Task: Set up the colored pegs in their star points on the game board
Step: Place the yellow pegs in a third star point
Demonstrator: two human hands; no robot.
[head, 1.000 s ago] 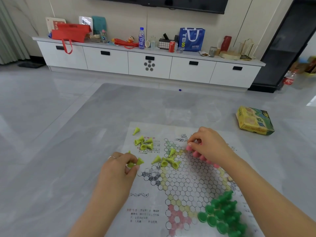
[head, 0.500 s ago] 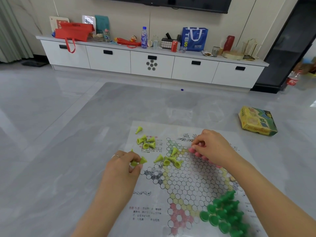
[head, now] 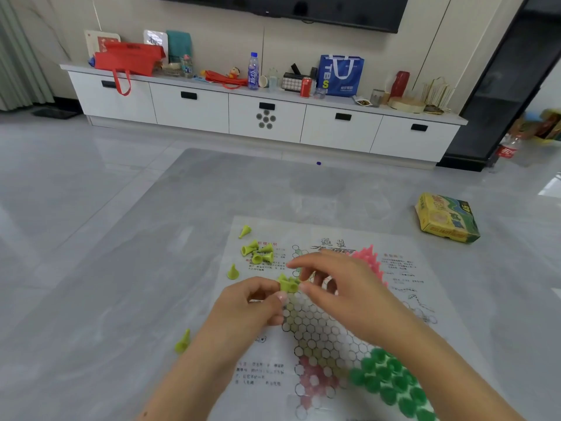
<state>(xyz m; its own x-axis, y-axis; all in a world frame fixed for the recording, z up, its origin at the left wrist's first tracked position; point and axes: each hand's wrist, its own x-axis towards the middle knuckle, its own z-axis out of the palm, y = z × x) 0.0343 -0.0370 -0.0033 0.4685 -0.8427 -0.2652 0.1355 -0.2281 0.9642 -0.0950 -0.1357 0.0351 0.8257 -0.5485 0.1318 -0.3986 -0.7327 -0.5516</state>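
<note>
Left hand: the left hand [head: 249,302] hangs over the left side of the board, fingers curled in, and its fingertips pinch a small bunch of yellow-green plastic cone pegs [head: 288,284].
Right hand: the right hand [head: 346,293] is just beside the left one, thumb and fingers reaching to the same bunch; it touches the pegs, but I cannot tell if it really grips them (the picture is blurry here).
Held pegs: they sit between the two hands, above the top-left part of the star.
Game board: a thin white paper game board [head: 403,299] printed with a star of little circles lies flat on the table, under both hands.
Pink pegs: a row of pink plastic cone pegs [head: 372,259] stands in the top-right star point, just behind the right hand.
Dark green pegs: a clump of dark green plastic pegs [head: 391,381] fills the bottom-right star point, partly under the right arm.
Loose pegs: a little heap of yellow-green pegs [head: 258,253] lies tipped over on the board's top-left corner, one more [head: 244,231] lies just above it, one [head: 232,272] stands at the board's left edge, and one [head: 183,341] is on the table by the left arm.
Table: the grey stone-look table [head: 121,284] holds it all.
Box: a yellow and green cardboard box [head: 446,218] rests well apart, to the right.
</note>
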